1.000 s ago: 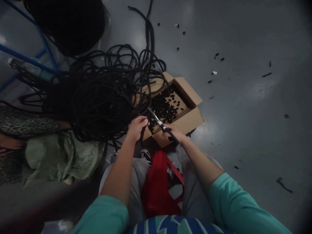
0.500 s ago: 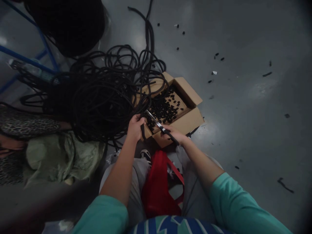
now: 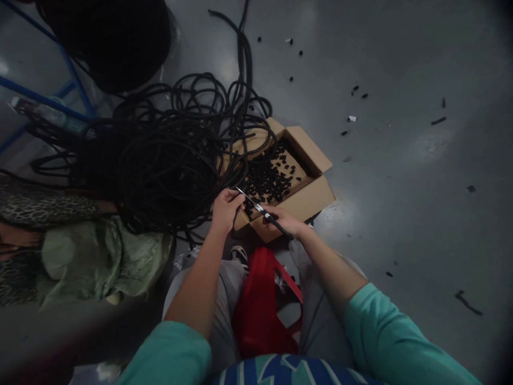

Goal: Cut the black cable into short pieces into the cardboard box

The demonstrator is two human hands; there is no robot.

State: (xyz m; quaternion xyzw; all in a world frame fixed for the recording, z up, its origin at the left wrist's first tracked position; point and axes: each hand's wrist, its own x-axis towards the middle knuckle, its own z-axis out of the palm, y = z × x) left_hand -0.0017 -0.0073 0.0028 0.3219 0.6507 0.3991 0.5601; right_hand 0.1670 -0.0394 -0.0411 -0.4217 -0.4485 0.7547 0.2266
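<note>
Fingers pinched, my left hand [image 3: 224,213] holds a black cord, mostly hidden by the hand, at the near left corner of an open cardboard box [image 3: 310,197]. My right hand [image 3: 287,221] is closed around the dark handles of a pair of scissors [image 3: 261,210]. Their silver blades point up and left, with the tips by my left fingertips. Whether the blades touch the cord I cannot tell. Inside the box lie many short black cut pieces [image 3: 266,181].
A large tangle of black cord [image 3: 168,160] spreads left of the box, some loops over its edge. Behind stand a big black roll [image 3: 108,43] and a blue frame [image 3: 74,75]. A red bag [image 3: 260,315] lies between my legs. Another person's patterned sleeve [image 3: 48,200] is at left.
My left fingers have turned and shifted slightly right, and less of the cord shows below them. The scissor tips have moved a little down and left, close to those fingers.
</note>
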